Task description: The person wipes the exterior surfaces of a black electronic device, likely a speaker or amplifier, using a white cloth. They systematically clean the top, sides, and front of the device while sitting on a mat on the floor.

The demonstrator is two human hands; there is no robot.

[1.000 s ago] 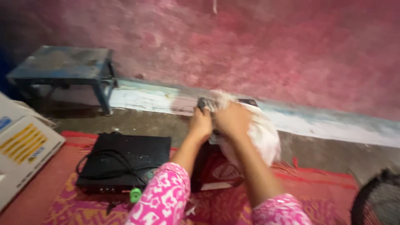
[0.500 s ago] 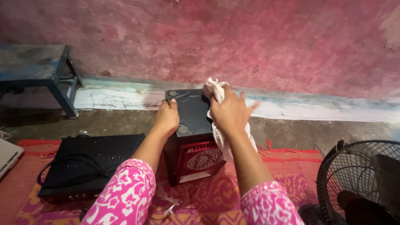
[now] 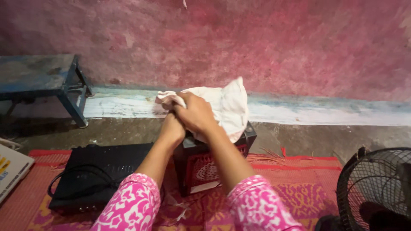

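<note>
Both hands work on top of a small black speaker box (image 3: 201, 164) with a red front grille, standing upright on a red-and-orange woven mat (image 3: 295, 188) on the floor. A white cloth (image 3: 227, 105) is spread over the box's top and bunched at its left end.

Right hand (image 3: 195, 113): grip clamped on the bunched cloth, pressing it down on the box top. Left hand (image 3: 171, 128): sits just under and beside the right, mostly covered by it; touching the box's top left edge, but whether its grip is together or apart I cannot tell.

Progress, as a judgement: wiping of the top face looks under way. The cloth covers most of the top; the front grille and the visible side are not under cloth. How clean any face is cannot be told.

Edges and room:
- Left, close beside the box: flat black player (image 3: 98, 171) with a looped cable on its lid. Little clearance there.
- Right: open mat, then a black wire fan guard (image 3: 376, 188) at the frame's edge, well apart.
- Behind: bare floor strip, then the pink wall (image 3: 257, 42); cloth hangs over the rear right corner.
- Far left: blue stool (image 3: 43, 77), well apart.
</note>
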